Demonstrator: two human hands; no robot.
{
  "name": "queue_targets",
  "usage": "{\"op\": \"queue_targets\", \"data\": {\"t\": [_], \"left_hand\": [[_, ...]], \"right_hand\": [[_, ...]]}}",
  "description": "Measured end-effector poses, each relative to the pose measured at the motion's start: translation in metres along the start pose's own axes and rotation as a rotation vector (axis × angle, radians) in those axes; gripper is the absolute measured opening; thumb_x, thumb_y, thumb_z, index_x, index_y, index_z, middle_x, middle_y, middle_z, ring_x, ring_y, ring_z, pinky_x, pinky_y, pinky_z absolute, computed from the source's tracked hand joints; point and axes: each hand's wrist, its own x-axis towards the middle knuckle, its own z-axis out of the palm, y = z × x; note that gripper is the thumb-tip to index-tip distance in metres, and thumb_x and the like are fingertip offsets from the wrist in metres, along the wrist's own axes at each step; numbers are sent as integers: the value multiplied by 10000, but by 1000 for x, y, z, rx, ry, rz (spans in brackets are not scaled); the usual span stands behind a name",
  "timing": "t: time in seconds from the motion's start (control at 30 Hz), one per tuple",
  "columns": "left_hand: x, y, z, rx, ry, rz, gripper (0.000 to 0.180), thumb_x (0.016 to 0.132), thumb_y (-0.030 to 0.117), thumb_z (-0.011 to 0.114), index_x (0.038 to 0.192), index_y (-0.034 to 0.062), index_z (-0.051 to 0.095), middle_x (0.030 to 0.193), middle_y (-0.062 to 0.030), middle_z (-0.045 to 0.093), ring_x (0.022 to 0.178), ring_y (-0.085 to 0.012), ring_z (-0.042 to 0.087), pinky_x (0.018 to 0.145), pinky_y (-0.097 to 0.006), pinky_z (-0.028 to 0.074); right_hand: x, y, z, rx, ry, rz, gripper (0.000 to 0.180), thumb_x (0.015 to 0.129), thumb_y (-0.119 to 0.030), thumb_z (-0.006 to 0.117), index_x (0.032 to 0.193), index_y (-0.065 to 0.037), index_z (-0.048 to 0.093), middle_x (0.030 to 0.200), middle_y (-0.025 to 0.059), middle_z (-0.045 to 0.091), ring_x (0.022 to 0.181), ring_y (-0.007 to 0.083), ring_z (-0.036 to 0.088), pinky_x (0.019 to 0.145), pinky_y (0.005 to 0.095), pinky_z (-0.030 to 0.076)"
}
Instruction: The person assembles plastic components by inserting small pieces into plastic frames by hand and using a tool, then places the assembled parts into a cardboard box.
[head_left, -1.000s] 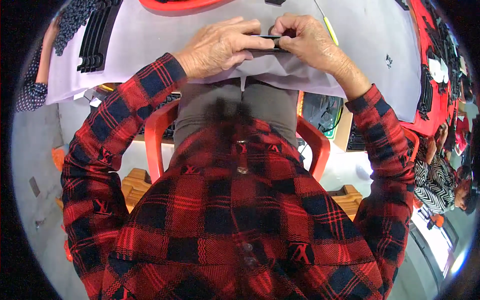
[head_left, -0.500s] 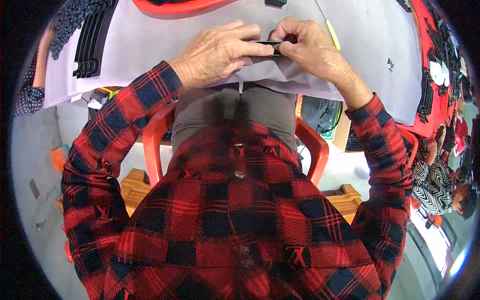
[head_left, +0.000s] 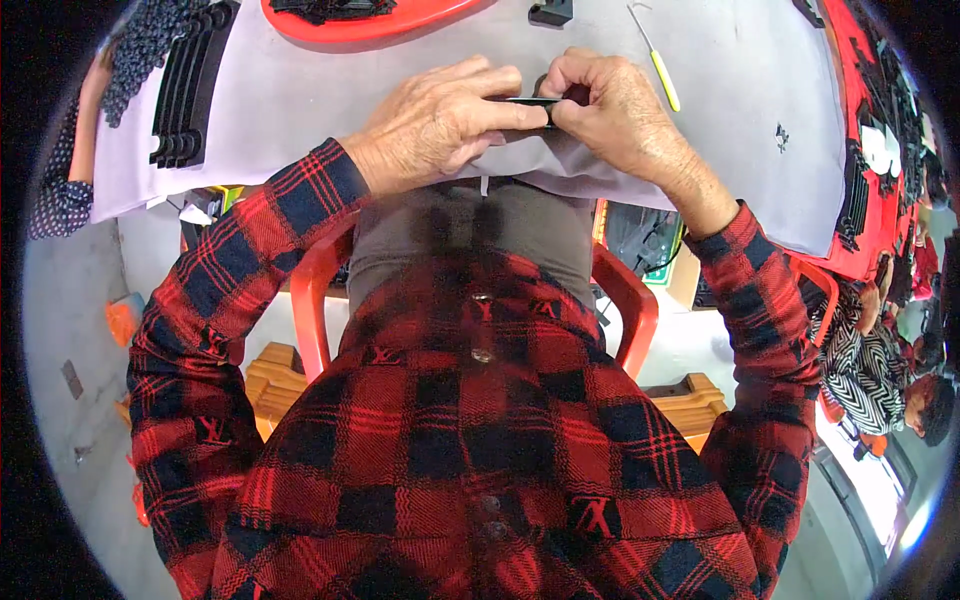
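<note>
Between my two hands, low over the near edge of the cloth-covered table, is a thin black strip-like part (head_left: 530, 101). My left hand (head_left: 437, 118) grips it from the left, index finger laid along it and thumb beneath. At its right end my right hand (head_left: 612, 112) pinches with thumb and forefinger. Most of the part is hidden by the fingers, so its full shape cannot be made out. Right of my right hand lies a hook tool with a yellow handle (head_left: 665, 82) and a thin metal shaft.
A red tray (head_left: 370, 38) with black pieces sits at the far side. Near it stands a small black block (head_left: 551, 12). Long black ribbed parts (head_left: 190, 90) lie at the left, tiny dark bits (head_left: 782, 138) at the right. Another person's arm (head_left: 88, 110) shows far left; more people sit far right.
The whole view has shifted slightly, so table and hands appear a little lower. Both hands keep their hold on the black part, with only small finger movement.
</note>
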Motion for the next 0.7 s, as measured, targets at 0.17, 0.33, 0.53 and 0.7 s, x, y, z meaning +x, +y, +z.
{"op": "queue_targets", "data": {"t": [0.17, 0.33, 0.53, 0.7], "left_hand": [[0, 1, -4, 16, -26, -5, 448, 752, 119, 730, 1193, 171, 675, 983, -57, 555, 898, -295, 549, 771, -405, 497], [3, 2, -6, 13, -66, -32, 448, 759, 123, 729, 1199, 190, 675, 976, -53, 548, 913, -288, 550, 782, -400, 495], [3, 4, -8, 20, -95, -61, 383, 823, 148, 681, 1196, 234, 664, 972, -32, 523, 909, -258, 547, 807, -400, 505], [6, 1, -8, -26, -132, -53, 462, 788, 115, 710, 1243, 179, 660, 1009, -73, 540, 946, -293, 542, 828, -399, 475]], "right_hand": [[2, -5, 0, -11, -13, 60, 141, 739, -152, 668, 854, -71, 680, 810, 133, 694, 778, 336, 691, 720, 437, 549], [1, -5, 1, -22, 6, 50, 147, 733, -157, 670, 852, -71, 681, 812, 136, 694, 795, 353, 690, 729, 453, 544], [1, -4, 2, -22, 26, 29, 142, 733, -155, 661, 844, -67, 677, 809, 145, 691, 809, 373, 682, 740, 467, 537], [2, 1, 3, 2, 23, 33, 131, 731, -153, 651, 827, -66, 670, 799, 151, 690, 806, 375, 680, 730, 470, 536]]}}
